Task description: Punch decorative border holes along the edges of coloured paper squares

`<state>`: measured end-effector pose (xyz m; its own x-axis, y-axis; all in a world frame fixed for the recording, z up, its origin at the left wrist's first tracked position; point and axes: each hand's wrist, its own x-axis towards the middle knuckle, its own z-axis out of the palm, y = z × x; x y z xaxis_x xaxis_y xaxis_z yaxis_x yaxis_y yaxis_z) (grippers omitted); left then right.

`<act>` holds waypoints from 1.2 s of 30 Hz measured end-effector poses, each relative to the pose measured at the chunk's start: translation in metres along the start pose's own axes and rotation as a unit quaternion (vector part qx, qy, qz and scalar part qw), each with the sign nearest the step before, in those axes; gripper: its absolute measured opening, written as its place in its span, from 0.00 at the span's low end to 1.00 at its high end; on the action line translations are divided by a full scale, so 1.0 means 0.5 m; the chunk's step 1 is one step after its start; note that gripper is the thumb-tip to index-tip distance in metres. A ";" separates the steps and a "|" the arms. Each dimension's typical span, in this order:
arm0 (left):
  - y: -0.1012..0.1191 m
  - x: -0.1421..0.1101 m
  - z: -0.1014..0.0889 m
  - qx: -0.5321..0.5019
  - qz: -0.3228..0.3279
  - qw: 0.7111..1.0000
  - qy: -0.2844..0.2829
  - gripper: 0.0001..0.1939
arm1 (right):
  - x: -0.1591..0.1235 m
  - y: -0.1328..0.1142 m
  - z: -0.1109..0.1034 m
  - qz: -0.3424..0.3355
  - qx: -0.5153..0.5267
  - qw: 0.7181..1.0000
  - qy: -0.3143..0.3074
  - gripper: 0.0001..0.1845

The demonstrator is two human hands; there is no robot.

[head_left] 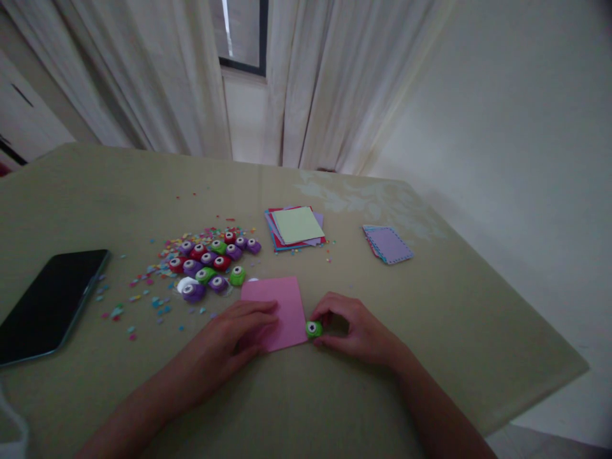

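Note:
A square of pink paper [285, 299] lies on the table in front of me. My left hand [239, 331] rests on its left side, fingers stretched over the sheet and thumb apart near the lower left corner. At the sheet's right edge sits a small green craft punch [313, 329] with a dark star-like mark on its top. My right hand [351, 324] pinches this punch between thumb and fingers. Whether the paper's edge is inside the punch's slot I cannot tell. Beyond the left hand stand several purple, red and green craft punches [208, 258].
Confetti [157, 303] is scattered around the punches. A stack of coloured square papers [297, 225] lies farther back, and a pile of cards with punched edges [388, 245] to the right. A black tablet [50, 306] is at the left. The table edge [540, 398] slants along the right.

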<state>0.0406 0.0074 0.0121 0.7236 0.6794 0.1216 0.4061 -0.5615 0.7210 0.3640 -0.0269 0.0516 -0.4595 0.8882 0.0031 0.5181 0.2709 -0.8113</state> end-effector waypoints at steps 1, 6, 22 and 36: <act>-0.001 0.000 0.000 0.001 0.000 1.000 0.001 0.23 | 0.000 0.000 0.001 0.002 0.000 1.000 0.001 0.13; 0.003 0.000 0.000 0.005 -0.009 1.000 0.011 0.24 | 0.000 0.000 0.003 0.000 0.006 1.000 0.012 0.13; 0.037 0.005 0.003 0.081 0.007 0.997 0.018 0.23 | 0.003 -0.003 0.011 0.003 0.038 0.998 0.052 0.13; 0.058 -0.018 0.002 0.259 0.181 0.928 0.199 0.21 | 0.003 -0.002 0.004 -0.023 0.040 0.994 0.099 0.12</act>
<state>0.0462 -0.0155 0.0312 0.6438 0.4641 0.6084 0.4646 -0.8688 0.1711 0.3611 -0.0269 0.0512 -0.3273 0.9330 0.1499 0.4377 0.2902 -0.8510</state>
